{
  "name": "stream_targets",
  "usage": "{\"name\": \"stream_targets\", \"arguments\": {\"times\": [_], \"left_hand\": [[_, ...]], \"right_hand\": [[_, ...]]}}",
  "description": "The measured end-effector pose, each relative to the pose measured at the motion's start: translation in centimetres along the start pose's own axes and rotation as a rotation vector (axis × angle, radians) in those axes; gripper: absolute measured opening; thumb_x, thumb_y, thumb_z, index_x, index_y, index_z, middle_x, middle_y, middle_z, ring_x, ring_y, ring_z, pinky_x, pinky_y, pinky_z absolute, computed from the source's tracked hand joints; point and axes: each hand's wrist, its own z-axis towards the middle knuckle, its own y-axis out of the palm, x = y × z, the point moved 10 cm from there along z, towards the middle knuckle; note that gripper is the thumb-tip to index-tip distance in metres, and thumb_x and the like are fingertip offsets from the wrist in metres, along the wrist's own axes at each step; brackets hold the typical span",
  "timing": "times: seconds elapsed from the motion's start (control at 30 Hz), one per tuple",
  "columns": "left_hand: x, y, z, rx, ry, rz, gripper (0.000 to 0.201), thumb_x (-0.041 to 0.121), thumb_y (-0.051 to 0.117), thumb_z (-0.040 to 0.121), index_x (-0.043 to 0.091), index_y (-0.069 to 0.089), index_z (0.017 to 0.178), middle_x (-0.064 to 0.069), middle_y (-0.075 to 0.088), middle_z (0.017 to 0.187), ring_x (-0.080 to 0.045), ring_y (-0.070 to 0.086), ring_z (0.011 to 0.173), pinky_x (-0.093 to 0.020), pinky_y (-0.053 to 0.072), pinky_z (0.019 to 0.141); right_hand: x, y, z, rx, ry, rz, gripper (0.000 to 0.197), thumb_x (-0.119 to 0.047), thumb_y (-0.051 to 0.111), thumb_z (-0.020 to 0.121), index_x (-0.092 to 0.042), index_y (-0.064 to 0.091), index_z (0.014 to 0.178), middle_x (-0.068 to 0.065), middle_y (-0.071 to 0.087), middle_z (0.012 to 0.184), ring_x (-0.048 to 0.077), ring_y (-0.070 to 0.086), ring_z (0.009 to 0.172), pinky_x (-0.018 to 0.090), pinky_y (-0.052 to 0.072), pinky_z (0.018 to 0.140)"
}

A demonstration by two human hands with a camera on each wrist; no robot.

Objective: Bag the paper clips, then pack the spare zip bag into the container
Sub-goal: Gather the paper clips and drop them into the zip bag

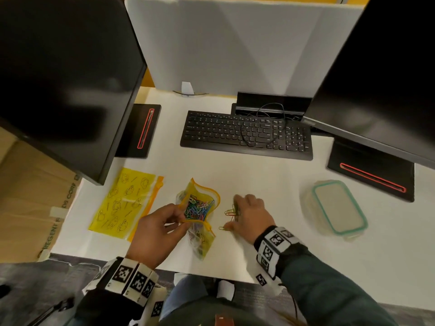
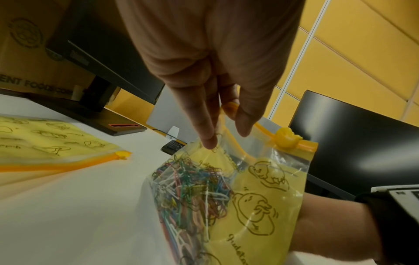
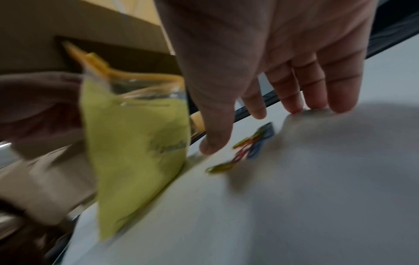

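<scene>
A yellow zip bag (image 1: 200, 215) (image 2: 260, 197) (image 3: 136, 143) stands open at the desk's near middle, full of coloured paper clips (image 1: 199, 207) (image 2: 192, 193). My left hand (image 1: 160, 229) (image 2: 217, 89) pinches its orange zip rim and holds the mouth open. A few loose paper clips (image 1: 229, 216) (image 3: 244, 148) lie on the desk just right of the bag. My right hand (image 1: 247, 215) (image 3: 283, 89) hovers over them, fingers spread and straight, fingertips touching the desk. A spare yellow zip bag (image 1: 124, 203) (image 2: 56, 139) lies flat to the left.
A lidded clear container with a teal rim (image 1: 336, 208) sits at the right. A black keyboard (image 1: 247, 135) lies behind. Two monitors (image 1: 66, 78) overhang both sides on black bases (image 1: 372, 177). The desk's front edge is close to my body.
</scene>
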Motion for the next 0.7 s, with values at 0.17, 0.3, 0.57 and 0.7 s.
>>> {"name": "stream_targets", "arguments": {"times": [0.17, 0.3, 0.57, 0.7], "left_hand": [[0.1, 0.0, 0.1, -0.003, 0.012, 0.021, 0.024, 0.004, 0.072, 0.073, 0.023, 0.057, 0.07, -0.003, 0.07, 0.095, -0.009, 0.067, 0.084, -0.027, 0.058, 0.076], [-0.1, 0.2, 0.3, -0.007, 0.014, 0.016, 0.024, 0.006, 0.072, 0.073, 0.024, 0.058, 0.071, 0.007, 0.07, 0.094, -0.009, 0.067, 0.084, -0.024, 0.058, 0.076], [-0.2, 0.6, 0.4, -0.028, 0.008, -0.049, 0.022, 0.003, 0.071, 0.074, 0.02, 0.057, 0.068, 0.014, 0.067, 0.095, -0.006, 0.067, 0.087, -0.012, 0.053, 0.072], [-0.3, 0.6, 0.4, -0.035, 0.012, -0.051, 0.022, 0.003, 0.071, 0.074, 0.021, 0.058, 0.069, 0.014, 0.067, 0.094, -0.007, 0.067, 0.087, -0.012, 0.053, 0.073]], "right_hand": [[-3.6, 2.2, -0.2, -0.009, -0.171, -0.117, 0.041, -0.015, 0.054, 0.087, -0.015, 0.046, 0.126, 0.012, 0.042, 0.134, 0.032, 0.039, 0.118, 0.04, 0.048, 0.081], [-4.7, 2.4, 0.0, 0.012, -0.246, -0.139, 0.027, -0.002, 0.041, 0.089, -0.001, 0.058, 0.109, 0.017, 0.057, 0.113, 0.032, 0.05, 0.107, 0.036, 0.045, 0.074], [-4.8, 1.1, 0.4, 0.047, -0.161, -0.117, 0.031, 0.006, 0.038, 0.087, -0.001, 0.045, 0.116, 0.022, 0.054, 0.113, 0.035, 0.052, 0.105, 0.04, 0.045, 0.078], [-4.6, 0.7, 1.1, 0.032, -0.1, -0.125, 0.032, 0.01, 0.037, 0.085, 0.0, 0.046, 0.115, 0.023, 0.054, 0.116, 0.036, 0.052, 0.107, 0.04, 0.046, 0.082]]}}
